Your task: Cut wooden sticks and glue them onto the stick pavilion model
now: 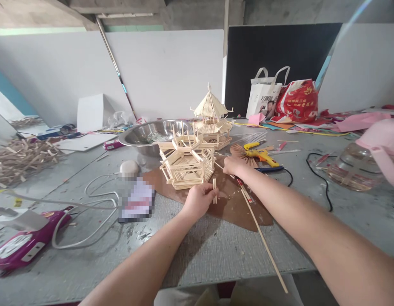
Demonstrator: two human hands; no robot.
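Note:
My left hand (198,200) pinches a couple of short wooden sticks (215,190), held upright just in front of the open pavilion model (187,163) made of thin sticks. To its right, my right hand (234,166) reaches over the brown board (229,212) with curled fingers. Thin sticks lie close to its fingertips, but what they grip, if anything, is hidden. A long thin stick (264,242) runs from beneath my right wrist past the table's near edge. Behind the open model stands a second stick pavilion (211,110) with a pointed roof.
A yellow glue gun (262,157) lies beyond my right forearm. At the back left sits a steel basin (139,138). A purple power strip (31,242) with white cables and a stick pile (24,159) are at left. A pink-lidded jug (356,165) stands right.

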